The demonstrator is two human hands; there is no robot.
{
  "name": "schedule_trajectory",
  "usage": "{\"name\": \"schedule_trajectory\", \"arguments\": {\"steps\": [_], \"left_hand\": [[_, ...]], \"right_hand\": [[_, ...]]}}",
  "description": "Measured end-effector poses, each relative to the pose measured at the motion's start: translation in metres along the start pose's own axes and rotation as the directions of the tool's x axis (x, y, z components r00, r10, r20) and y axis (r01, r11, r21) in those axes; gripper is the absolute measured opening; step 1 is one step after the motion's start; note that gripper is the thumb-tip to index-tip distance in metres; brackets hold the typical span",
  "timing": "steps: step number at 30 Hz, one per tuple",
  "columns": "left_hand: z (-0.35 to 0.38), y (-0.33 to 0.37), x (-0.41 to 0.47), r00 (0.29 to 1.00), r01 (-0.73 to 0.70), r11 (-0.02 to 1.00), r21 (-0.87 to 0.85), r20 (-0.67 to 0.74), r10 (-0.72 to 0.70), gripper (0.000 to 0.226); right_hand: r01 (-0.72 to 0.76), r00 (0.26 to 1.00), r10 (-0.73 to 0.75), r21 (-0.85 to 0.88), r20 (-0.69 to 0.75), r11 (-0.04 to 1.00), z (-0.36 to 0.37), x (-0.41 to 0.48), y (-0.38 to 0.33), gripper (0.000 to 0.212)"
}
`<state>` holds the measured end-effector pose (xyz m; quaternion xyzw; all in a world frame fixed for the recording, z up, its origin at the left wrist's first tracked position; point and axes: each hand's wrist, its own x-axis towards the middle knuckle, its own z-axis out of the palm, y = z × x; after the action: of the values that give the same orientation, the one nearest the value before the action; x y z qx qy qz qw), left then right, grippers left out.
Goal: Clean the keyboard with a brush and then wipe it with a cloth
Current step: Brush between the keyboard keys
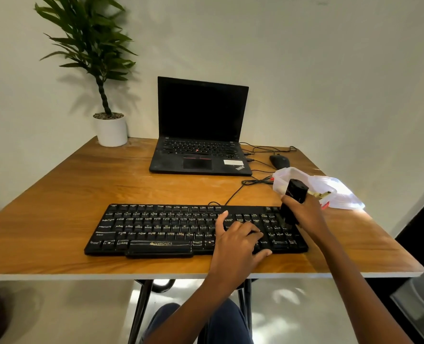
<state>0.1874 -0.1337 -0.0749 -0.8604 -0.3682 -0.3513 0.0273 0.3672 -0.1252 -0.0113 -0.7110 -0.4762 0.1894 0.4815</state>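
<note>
A black wired keyboard (161, 229) lies near the front edge of the wooden table (69, 184). My left hand (238, 242) rests flat on the keyboard's right half, fingers spread over the keys. My right hand (305, 214) grips a black brush (294, 199) held upright, its lower end touching the keys at the keyboard's right end. I see no cloth that I can tell apart from the other things.
An open black laptop (201, 135) stands behind the keyboard. A black mouse (279, 161) and loose cables (255, 181) lie to its right. A clear plastic container with its lid (330, 189) sits at the right. A potted plant (110, 130) stands back left.
</note>
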Motion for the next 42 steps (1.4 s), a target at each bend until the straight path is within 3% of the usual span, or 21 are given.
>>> {"name": "schedule_trajectory", "arguments": {"steps": [3, 6, 9, 12, 14, 17, 21, 24, 28, 32, 36, 39, 42], "left_hand": [[0.000, 0.000, 0.000, 1.000, -0.005, 1.000, -0.002, 0.000, 0.005, 0.044], [-0.002, 0.000, 0.000, 1.000, -0.004, 1.000, -0.019, -0.001, 0.004, 0.043], [-0.001, 0.000, 0.000, 1.000, -0.006, 1.000, -0.020, -0.010, 0.006, 0.043], [-0.001, -0.001, 0.001, 1.000, -0.008, 1.000, -0.020, -0.017, 0.007, 0.043], [0.000, -0.002, 0.001, 1.000, -0.009, 1.000, -0.026, -0.019, 0.008, 0.043], [0.000, -0.001, 0.000, 1.000, -0.009, 1.000, -0.030, -0.017, 0.009, 0.043], [0.000, -0.001, 0.000, 1.000, -0.004, 1.000, -0.022, -0.008, 0.004, 0.044], [0.000, -0.001, 0.000, 1.000, -0.002, 1.000, -0.016, -0.001, 0.002, 0.045], [-0.001, -0.001, 0.001, 1.000, 0.001, 1.000, -0.020, -0.015, -0.002, 0.044], [-0.001, -0.001, 0.000, 1.000, -0.003, 1.000, -0.024, -0.004, 0.003, 0.043], [-0.001, -0.001, 0.001, 1.000, -0.002, 1.000, -0.022, -0.005, 0.002, 0.045], [-0.001, -0.001, 0.000, 1.000, -0.005, 1.000, -0.026, -0.007, 0.005, 0.044], [-0.001, -0.001, 0.000, 1.000, -0.005, 1.000, -0.030, -0.018, 0.005, 0.043]], "right_hand": [[-0.013, 0.999, 0.014, -0.052, 0.034, 0.999, 0.000, -0.003, -0.001, 0.008], [0.041, 0.993, -0.057, -0.151, -0.100, 0.988, 0.004, -0.002, -0.004, 0.014], [0.064, 0.995, -0.068, -0.052, -0.076, 0.997, 0.005, -0.010, 0.000, 0.006], [0.031, 0.999, -0.030, 0.097, -0.014, 0.995, -0.004, -0.013, 0.002, 0.013], [0.070, 0.996, -0.069, 0.002, -0.059, 0.998, -0.007, -0.010, 0.004, 0.002], [0.105, 0.990, -0.112, -0.076, -0.088, 0.992, 0.002, -0.012, 0.007, 0.008], [0.104, 0.989, -0.101, 0.024, -0.104, 0.994, 0.001, -0.016, 0.007, 0.007], [0.118, 0.977, -0.118, -0.011, -0.175, 0.993, -0.002, -0.015, 0.009, 0.007], [0.140, 0.984, -0.133, 0.054, -0.118, 0.989, 0.004, -0.021, 0.008, 0.014], [0.132, 0.968, -0.123, 0.028, -0.218, 0.991, 0.006, -0.018, 0.011, 0.008], [0.156, 0.980, -0.152, 0.020, -0.125, 0.988, 0.009, -0.017, 0.009, 0.010], [0.150, 0.976, -0.147, 0.011, -0.158, 0.989, 0.006, -0.014, 0.008, 0.008], [0.134, 0.989, -0.131, 0.039, -0.068, 0.990, 0.006, -0.015, 0.009, 0.007]]}}
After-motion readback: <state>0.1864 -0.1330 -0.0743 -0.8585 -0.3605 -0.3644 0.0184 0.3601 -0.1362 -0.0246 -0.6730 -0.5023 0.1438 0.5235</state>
